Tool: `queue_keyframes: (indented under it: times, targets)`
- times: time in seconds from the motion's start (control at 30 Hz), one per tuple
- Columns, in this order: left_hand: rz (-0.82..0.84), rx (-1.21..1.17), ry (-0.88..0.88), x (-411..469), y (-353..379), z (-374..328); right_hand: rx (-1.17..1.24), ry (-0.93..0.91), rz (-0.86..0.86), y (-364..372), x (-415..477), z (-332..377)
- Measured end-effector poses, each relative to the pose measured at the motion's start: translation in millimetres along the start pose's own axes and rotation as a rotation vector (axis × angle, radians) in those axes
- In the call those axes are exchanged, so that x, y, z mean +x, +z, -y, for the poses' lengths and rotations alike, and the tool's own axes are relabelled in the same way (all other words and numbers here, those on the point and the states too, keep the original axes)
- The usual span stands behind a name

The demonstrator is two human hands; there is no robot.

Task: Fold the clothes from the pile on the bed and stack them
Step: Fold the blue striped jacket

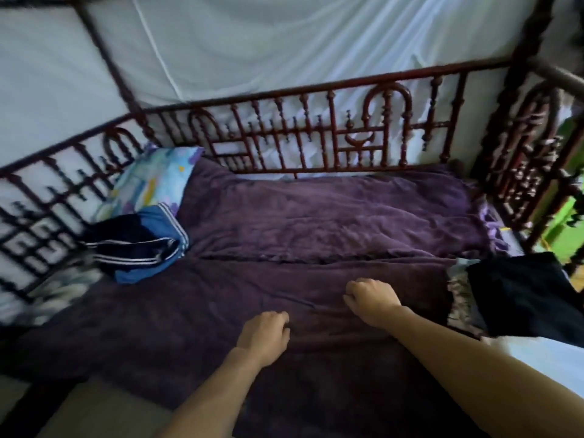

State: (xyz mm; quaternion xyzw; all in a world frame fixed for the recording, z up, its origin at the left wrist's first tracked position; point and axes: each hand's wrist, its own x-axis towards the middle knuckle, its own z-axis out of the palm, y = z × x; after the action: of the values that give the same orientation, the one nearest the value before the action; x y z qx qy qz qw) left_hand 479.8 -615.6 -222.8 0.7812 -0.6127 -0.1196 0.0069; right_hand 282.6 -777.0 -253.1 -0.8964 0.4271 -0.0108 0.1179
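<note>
The left hand point(264, 336) and the right hand point(372, 299) rest knuckles-up, near each other, on the dark purple plush fabric point(177, 324) spread over the near part of the bed; the fingers of both are curled down into it, and I cannot tell whether they pinch the fabric. A folded stack of navy and blue white-striped garments point(139, 245) lies at the far left, against a light blue patterned pillow point(155, 181). A crumpled black garment point(524, 292) lies at the right edge, well apart from the stack.
</note>
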Motion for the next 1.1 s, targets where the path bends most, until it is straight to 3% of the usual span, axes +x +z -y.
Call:
queue_keyframes:
  times: [0.07, 0.3, 0.5, 0.83, 1.1]
  targets:
    - [-0.03, 0.018, -0.041, -16.4, -8.8, 25.1, 0.003, -0.015, -0.001, -4.3, 5.1, 24.7]
    - [-0.18, 0.02, -0.338, -144.2, -71.0, 188.5, -0.037, -0.374, -0.048, -20.2, 49.8, 235.2]
    - [-0.205, -0.023, -0.508, -191.3, -81.4, 291.1, -0.032, -0.55, -0.02, -7.9, 101.4, 364.7]
    - [-0.14, -0.005, -0.65, -159.9, -110.0, 470.7, 0.021, -0.575, 0.075, 54.4, 243.8, 506.6]
    - [-0.161, -0.029, -0.635, -115.5, -134.3, 596.3, -0.037, -0.519, 0.102, 65.7, 344.0, 599.1]
